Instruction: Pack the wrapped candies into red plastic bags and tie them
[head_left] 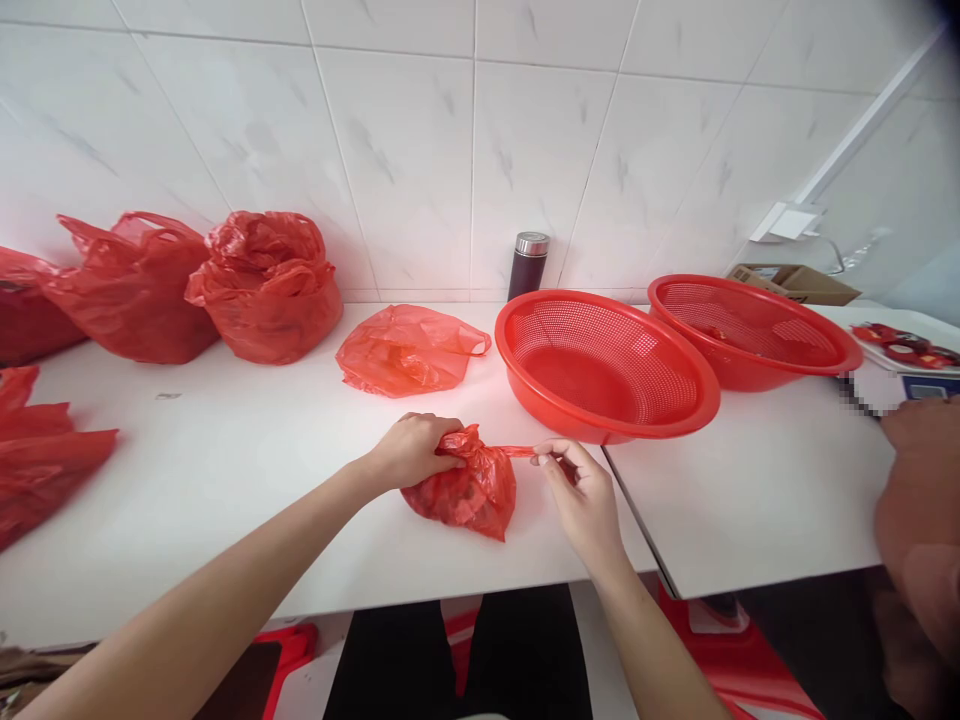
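Note:
A small filled red plastic bag [469,492] lies on the white table [225,450] near its front edge. My left hand [412,450] grips the bunched top of this bag. My right hand [581,492] pinches one of the bag's handles, pulled out taut to the right. Just behind the right hand stands a red perforated basin [604,365], empty as far as I can see.
A second red basin [754,330] sits at the right. A flat red bag [409,350] lies mid-table, fuller red bags [266,285] stand at the back left, and a dark flask [529,265] stands by the wall. Another person's hand [919,480] shows at the right edge.

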